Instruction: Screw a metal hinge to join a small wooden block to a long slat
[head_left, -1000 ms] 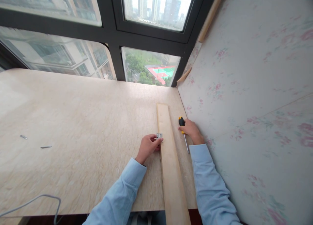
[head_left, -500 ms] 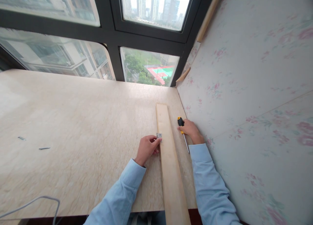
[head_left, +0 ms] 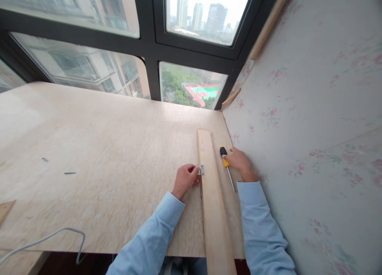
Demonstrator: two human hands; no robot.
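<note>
On the plank's left edge: left hand [head_left: 185, 179] still pinches the small hinge [head_left: 202, 170] against the wooden plank [head_left: 212, 195]; nothing has shifted
Right hand [head_left: 241, 163]: stays closed on the screwdriver [head_left: 226, 163], flat on the table [head_left: 89, 147]; not yet lifted

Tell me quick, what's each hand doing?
Left hand: closed, pinching a small metal hinge against the wooden plank.
Right hand: closed on the screwdriver.
</note>
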